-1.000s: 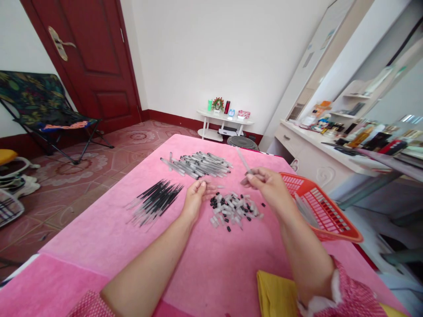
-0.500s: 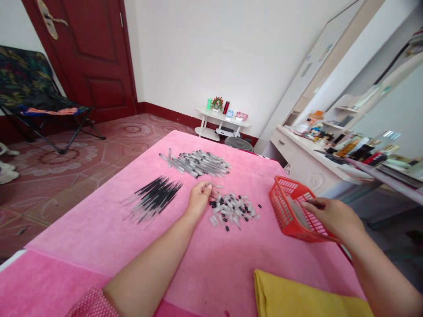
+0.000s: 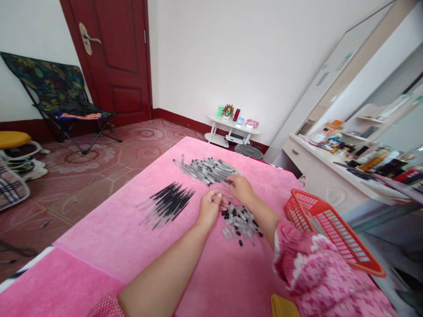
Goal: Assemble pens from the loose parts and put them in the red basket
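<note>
The table (image 3: 231, 281), spread with pink cloth, carries everything in hand. At its right edge stands the basket (image 3: 295, 213), red and latticed, with pale clear sticks (image 3: 315, 224) inside; they look like barrels, though the right sleeve (image 3: 317, 268) hides part of them. Toward the near edge, just below that sleeve, a corner of yellow cloth (image 3: 284, 307) shows.

The pens (image 3: 206, 169) lie nearest the far edge, in a broad heap of grey, see-through bodies, many with a dark end. The refills (image 3: 172, 200), slim and black with pale ends, are fanned out nearer the left edge. Right of the table's middle, between the left hand (image 3: 211, 206) and the basket, is a loose scatter of clear caps (image 3: 243, 219) with small black plugs (image 3: 240, 242) mixed in.

The two hands are near each other but apart. The left has its thumb brought to its fingers, just beside the caps; the right hand (image 3: 238, 187) has its fingertips drawn in at the pens' near right side. Something faint and clear seems to lie between them; I cannot tell whether either grips it.

The work looks partway: the pens seem gathered as one lot, though too small to check singly, while refills, caps and plugs remain loose and the basket is not emptied.
</note>
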### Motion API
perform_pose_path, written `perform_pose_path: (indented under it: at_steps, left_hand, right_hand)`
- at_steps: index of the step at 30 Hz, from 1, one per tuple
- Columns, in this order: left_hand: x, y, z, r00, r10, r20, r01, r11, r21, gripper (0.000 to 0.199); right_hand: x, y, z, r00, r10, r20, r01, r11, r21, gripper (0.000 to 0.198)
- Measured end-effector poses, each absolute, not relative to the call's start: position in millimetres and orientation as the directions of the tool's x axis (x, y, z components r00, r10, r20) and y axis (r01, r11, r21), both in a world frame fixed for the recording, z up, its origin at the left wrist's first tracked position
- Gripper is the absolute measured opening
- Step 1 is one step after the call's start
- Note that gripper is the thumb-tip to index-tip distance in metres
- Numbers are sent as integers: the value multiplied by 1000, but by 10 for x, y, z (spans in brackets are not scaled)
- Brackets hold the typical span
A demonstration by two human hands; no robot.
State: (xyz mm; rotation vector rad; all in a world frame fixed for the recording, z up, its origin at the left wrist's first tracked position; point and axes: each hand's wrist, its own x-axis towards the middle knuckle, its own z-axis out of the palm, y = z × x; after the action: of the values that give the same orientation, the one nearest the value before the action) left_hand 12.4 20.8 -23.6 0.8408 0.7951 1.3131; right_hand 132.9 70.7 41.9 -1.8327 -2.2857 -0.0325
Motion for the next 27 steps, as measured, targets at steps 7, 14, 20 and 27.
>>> perform_pose_path:
  at_steps: [7,14,20,27]
  left_hand:
    - [135,224,-238,114,993,-15,-477,68,876,20]
    - [139,227,-255,129,992,-3,-462,62,885,20]
    - [147,228,-266,94,995,-17,-462,59,885,17]
    - [188,131,-171,128,982,140,-336,-90,938,28]
  right_hand:
    - [1094,943,229,-87,982,168,996,92,-21,24]
    - [1104,905,306,-47,988,148,999,45,13,19]
    - [1327,609,412,-40,975,218,945,108,-310,12]
    - [1462,-17,270,148,989,9,45,2,-999,25]
